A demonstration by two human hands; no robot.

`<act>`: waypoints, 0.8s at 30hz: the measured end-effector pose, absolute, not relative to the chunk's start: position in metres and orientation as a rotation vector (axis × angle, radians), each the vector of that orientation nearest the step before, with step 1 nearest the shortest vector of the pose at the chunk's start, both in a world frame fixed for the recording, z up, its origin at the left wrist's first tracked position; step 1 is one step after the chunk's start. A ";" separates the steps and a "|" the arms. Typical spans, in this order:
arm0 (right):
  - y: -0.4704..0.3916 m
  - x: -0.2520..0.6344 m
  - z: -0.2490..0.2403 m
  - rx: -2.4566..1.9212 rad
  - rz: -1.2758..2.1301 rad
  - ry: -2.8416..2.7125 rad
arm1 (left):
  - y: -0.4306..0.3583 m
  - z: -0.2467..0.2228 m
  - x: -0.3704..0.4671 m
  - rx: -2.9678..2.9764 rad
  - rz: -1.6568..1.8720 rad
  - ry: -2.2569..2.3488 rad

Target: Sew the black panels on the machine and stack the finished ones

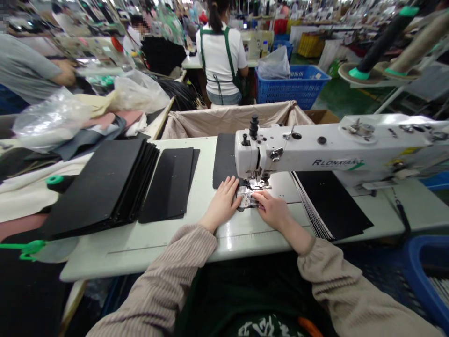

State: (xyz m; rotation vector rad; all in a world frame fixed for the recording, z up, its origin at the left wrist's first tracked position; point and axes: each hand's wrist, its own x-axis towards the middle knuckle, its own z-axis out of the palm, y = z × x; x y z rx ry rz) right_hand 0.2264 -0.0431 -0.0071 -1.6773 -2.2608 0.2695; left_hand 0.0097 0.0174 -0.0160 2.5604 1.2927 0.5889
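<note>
Under the head of a white sewing machine (291, 150) lies a black fabric panel (223, 159), partly hidden by the machine. My left hand (223, 202) rests flat at the panel's near edge, fingers stretched out beside the presser foot (257, 184). Just right of it, my right hand (275, 210) is closed, its fingertips pressed together at the shiny metal plate (248, 199) in front of the needle area. What those fingertips hold, if anything, is too small to make out.
Left on the table (196, 234) stand a tall stack of black panels (101, 182) and a low pile (168, 182). More black panels (333, 201) lie right of the needle. A cloth-lined bin (224, 120) sits behind; a blue basket (421, 267) stands at front right.
</note>
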 end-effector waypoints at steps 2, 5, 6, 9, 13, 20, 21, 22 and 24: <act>-0.044 0.226 -0.007 -1.671 0.259 -2.255 | 0.015 -0.009 0.011 2.546 0.578 1.376; -0.044 0.227 -0.008 -1.684 0.243 -2.246 | 0.000 0.004 0.009 2.449 0.558 1.661; -0.044 0.227 -0.008 -1.686 0.243 -2.243 | -0.008 0.006 0.007 2.421 0.550 1.758; -0.044 0.228 -0.008 -1.654 0.261 -2.228 | -0.047 0.005 -0.007 2.410 0.534 1.923; -0.050 0.237 -0.001 -1.551 0.330 -2.193 | -0.109 -0.003 -0.045 2.442 0.429 1.808; -0.103 0.270 0.012 -1.544 0.520 -1.809 | -0.149 0.018 -0.067 2.444 0.214 1.186; -0.113 0.274 0.013 -1.555 0.551 -1.751 | -0.145 0.021 -0.058 2.445 0.219 1.130; -0.123 0.278 0.013 -1.564 0.582 -1.702 | -0.140 0.023 -0.047 2.453 0.226 1.083; -0.145 0.286 0.013 -1.588 0.630 -1.626 | -0.129 0.025 -0.020 2.480 0.263 1.041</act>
